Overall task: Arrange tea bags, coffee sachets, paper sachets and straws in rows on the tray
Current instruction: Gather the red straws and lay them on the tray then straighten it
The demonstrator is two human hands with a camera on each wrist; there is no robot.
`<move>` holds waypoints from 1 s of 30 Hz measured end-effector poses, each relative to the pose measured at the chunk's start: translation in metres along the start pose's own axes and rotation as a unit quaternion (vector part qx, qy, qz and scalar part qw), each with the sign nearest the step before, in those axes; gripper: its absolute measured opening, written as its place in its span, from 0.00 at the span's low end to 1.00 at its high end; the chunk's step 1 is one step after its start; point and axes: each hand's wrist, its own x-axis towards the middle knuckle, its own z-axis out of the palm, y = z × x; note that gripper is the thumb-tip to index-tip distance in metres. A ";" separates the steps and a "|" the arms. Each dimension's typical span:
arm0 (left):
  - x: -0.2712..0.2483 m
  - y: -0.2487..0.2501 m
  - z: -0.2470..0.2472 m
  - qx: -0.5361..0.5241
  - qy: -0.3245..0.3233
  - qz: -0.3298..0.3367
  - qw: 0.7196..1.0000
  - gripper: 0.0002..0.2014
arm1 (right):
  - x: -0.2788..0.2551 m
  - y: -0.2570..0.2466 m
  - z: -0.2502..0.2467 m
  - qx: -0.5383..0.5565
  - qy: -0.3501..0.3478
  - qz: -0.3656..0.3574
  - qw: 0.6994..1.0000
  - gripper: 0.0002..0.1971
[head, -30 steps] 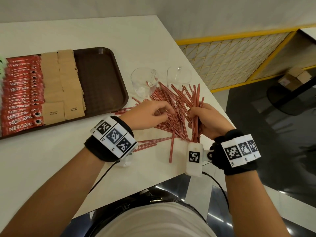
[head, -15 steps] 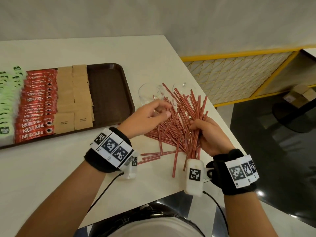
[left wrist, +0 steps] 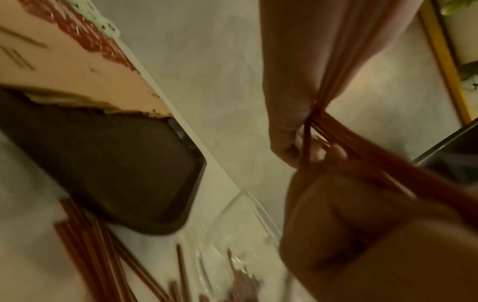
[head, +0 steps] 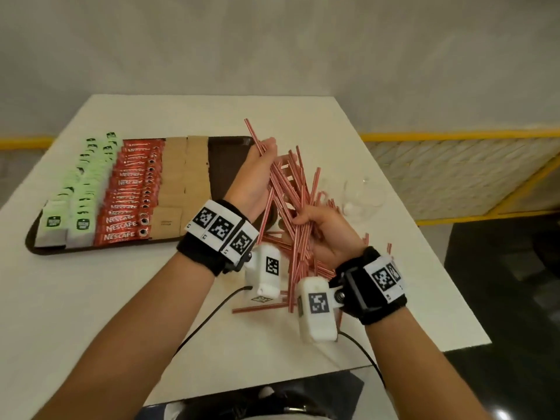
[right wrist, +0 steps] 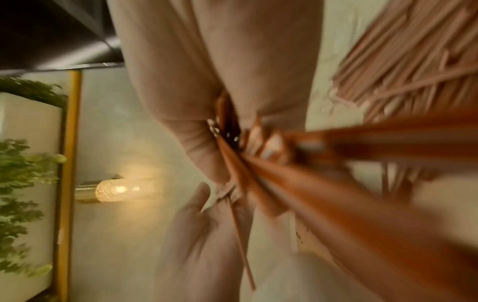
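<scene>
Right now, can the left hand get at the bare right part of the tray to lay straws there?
Probably yes. The left hand, gripping straws, is already over the bare strip of the tray, right of the paper sachets. Nothing lies on that strip.

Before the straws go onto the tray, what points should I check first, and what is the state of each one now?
1. Free space on the tray for a row of straws: ok, a bare strip lies right of the paper sachets.
2. Straws held: ok, right hand grips the bundle low, left hand holds it higher.
3. Straws aligned: not ok, they fan out and cross.
4. All straws gathered: not ok, loose straws lie on the table.
5. Glass cup clear of the path: cannot tell, it stands close behind the bundle.
</scene>
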 end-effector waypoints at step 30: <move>-0.051 0.024 -0.130 0.063 0.016 0.057 0.996 0.21 | 0.052 0.088 0.107 -0.102 -0.143 0.007 0.984 0.07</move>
